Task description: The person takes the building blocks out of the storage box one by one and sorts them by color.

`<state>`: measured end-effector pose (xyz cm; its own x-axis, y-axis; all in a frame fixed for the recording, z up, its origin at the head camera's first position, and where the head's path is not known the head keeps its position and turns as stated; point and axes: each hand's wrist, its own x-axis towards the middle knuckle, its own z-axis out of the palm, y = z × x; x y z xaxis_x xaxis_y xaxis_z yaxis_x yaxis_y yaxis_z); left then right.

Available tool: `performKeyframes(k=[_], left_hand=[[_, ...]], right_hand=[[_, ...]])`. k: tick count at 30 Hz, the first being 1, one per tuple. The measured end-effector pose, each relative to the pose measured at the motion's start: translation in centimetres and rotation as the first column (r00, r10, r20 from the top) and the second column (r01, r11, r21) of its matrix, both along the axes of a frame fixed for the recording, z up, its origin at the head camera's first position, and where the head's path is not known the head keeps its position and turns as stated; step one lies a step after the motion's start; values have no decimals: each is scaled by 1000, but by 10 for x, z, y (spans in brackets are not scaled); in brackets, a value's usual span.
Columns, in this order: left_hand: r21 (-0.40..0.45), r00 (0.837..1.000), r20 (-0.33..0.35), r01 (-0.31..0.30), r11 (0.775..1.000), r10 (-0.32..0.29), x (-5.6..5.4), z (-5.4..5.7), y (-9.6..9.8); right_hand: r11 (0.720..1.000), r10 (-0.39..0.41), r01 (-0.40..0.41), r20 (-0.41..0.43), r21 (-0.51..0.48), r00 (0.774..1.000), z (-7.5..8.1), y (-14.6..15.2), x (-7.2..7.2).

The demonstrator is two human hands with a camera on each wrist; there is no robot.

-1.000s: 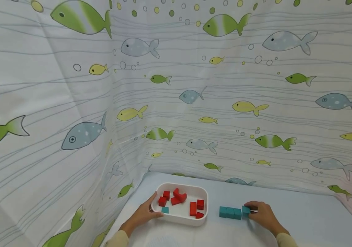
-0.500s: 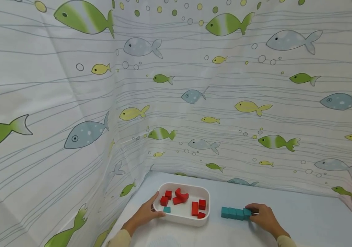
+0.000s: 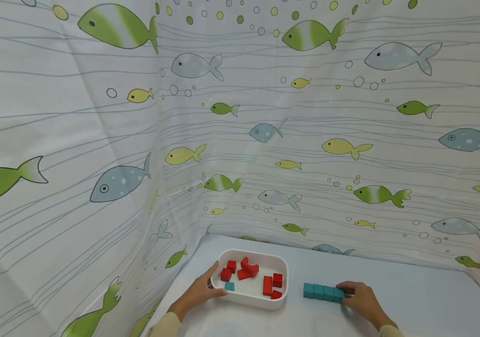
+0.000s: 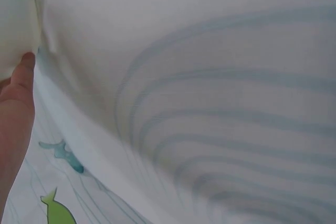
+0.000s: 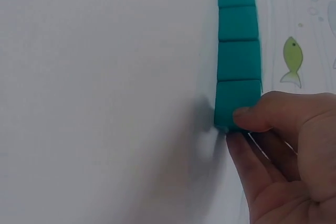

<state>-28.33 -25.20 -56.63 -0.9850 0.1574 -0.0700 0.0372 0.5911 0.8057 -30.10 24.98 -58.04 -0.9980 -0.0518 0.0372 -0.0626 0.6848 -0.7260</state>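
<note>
In the head view my left hand (image 3: pixel 199 291) holds the left end of a white tray (image 3: pixel 261 303), thumb along its front wall and fingers at its side. Inside the tray lie several red blocks (image 3: pixel 268 285) and one teal cube (image 3: pixel 229 286). Right of the tray, several teal cubes form a straight row (image 3: pixel 318 291) on the table. My right hand (image 3: pixel 364 302) is at the row's right end. The right wrist view shows its thumb on top of the end cube (image 5: pixel 237 100) and fingers against that cube's end face; the cube touches its neighbour.
A white table (image 3: pixel 408 290) carries the tray and the row. Behind and to the left hangs a white curtain (image 3: pixel 240 210) printed with fish, meeting the table's back edge. The left wrist view mostly shows a pale surface with curved blue lines (image 4: pixel 220 114).
My right hand has moved the end cube left against the row, closing the small gap seen a second ago. The left hand stays on the tray. The head view has shifted slightly.
</note>
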Motion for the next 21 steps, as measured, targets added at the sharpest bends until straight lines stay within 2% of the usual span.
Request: performKeyframes(k=[5,12,21], left_hand=[[-7,1000,-4,3,1000,-3,2,2,2],[9,1000,-9,2,1000,-1,2,3,3],[-5,1000,-9,-6,1000,6,2,1,3]], right_hand=[[1000,5,-6,9,11,1000,1,1,2],[997,71,-70,-57,9,996,23,-6,0],[987,134,-145,-164,-63,977,41,-57,-14]])
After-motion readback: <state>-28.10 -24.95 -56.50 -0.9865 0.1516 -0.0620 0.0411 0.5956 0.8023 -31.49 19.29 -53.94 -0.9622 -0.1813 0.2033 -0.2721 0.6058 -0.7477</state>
